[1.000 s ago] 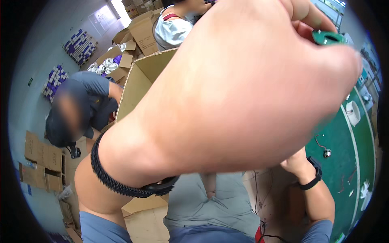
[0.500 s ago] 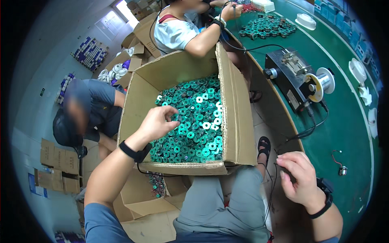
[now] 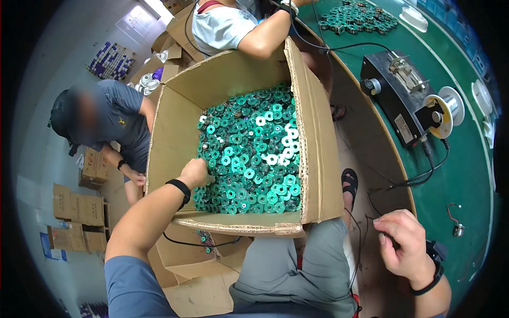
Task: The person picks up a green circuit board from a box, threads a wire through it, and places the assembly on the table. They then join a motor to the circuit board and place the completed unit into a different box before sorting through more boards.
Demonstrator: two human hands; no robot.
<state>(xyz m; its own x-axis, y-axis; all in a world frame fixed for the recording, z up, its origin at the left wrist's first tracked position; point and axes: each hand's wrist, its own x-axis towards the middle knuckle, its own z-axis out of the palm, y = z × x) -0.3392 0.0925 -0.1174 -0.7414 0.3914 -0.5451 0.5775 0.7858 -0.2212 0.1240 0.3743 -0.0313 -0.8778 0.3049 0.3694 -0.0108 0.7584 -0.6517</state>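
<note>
In front of me a large open cardboard box (image 3: 322,138) holds a deep heap of small round green parts (image 3: 249,153) with holes in their middles. My left hand (image 3: 195,174) is inside the box at the heap's left edge. Its fingers are curled down toward the parts and partly hidden behind the hand, so what they grip does not show. To the right of the box, beside the bench edge, my right hand (image 3: 405,244) is raised with its fingers curled in and the thumb close to the index finger. Anything in it is too hidden to name.
On the green bench (image 3: 450,180) stand a black machine (image 3: 395,98) with a wire spool (image 3: 448,111), a small motor with leads (image 3: 457,229) and a cluster of green parts (image 3: 358,18). One person (image 3: 228,29) sits beyond the box, another (image 3: 119,114) to its left. A smaller carton (image 3: 183,254) lies below.
My left hand has moved down and left within the box, from above the heap to its left edge. My right hand has shifted slightly right and down. The left person has turned and shifted.
</note>
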